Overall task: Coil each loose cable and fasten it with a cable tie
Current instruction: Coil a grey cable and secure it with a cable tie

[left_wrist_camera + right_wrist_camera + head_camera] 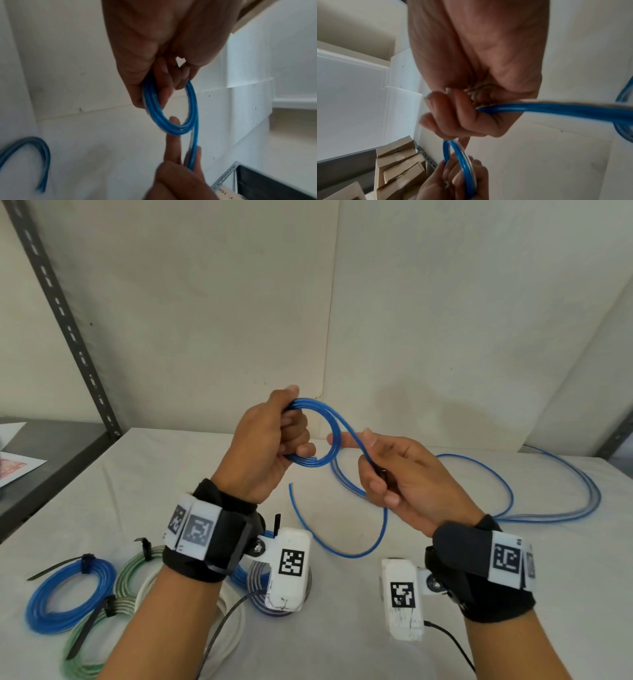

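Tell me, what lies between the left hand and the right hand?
In the head view, the blue cable runs from the coil in the left hand to the right hand.

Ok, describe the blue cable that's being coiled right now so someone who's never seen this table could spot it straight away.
Start at the white-covered table and look above its middle, where the left hand grips a small ring of blue cable and the right hand feeds in the loose tail. Unlike the tied blue coil lying at the front left, it is held in the air and has no tie.
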Demonstrator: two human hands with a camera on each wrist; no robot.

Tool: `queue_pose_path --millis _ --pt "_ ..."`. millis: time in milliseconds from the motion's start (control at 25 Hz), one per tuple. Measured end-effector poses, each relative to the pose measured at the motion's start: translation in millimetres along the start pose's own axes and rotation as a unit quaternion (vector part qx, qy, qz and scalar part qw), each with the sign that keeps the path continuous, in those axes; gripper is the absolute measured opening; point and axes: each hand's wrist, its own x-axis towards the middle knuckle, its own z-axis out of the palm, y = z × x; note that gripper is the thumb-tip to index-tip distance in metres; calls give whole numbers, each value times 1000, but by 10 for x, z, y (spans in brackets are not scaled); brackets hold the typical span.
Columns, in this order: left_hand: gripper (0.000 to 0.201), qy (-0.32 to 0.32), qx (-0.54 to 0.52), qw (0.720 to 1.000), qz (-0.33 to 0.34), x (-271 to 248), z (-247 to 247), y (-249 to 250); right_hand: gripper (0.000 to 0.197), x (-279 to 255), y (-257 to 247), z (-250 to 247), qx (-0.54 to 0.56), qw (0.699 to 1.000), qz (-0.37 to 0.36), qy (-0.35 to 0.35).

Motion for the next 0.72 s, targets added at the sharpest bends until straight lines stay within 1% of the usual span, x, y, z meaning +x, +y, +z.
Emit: queue_pose_path --millis 80,200,320,440,520,600,640,720 --pt "48 3 -52 999 -17 7 4 8 39 17 35 77 13 1000 -13 -15" --pt "49 7 -92 995 -21 18 14 -12 37 39 70 159 29 999 -22 -19" --pt "48 8 -115 993 -23 32 23 -35 35 54 81 195 42 999 -29 -2" --pt "47 1 -112 993 -25 29 37 -61 33 68 82 196 51 998 -41 25" --pt "47 -17 -66 997 -35 23 7 -62 33 66 68 159 67 997 -34 32" --pt "47 -39 44 998 -37 9 -35 -40 34 53 42 91 71 997 -15 32" --pt "49 -54 103 992 -38 -3 -47 -22 34 44 29 56 57 998 -3 29" --pt "53 -92 205 973 -45 -31 -43 -3 32 16 6 5 9 1000 16 8"
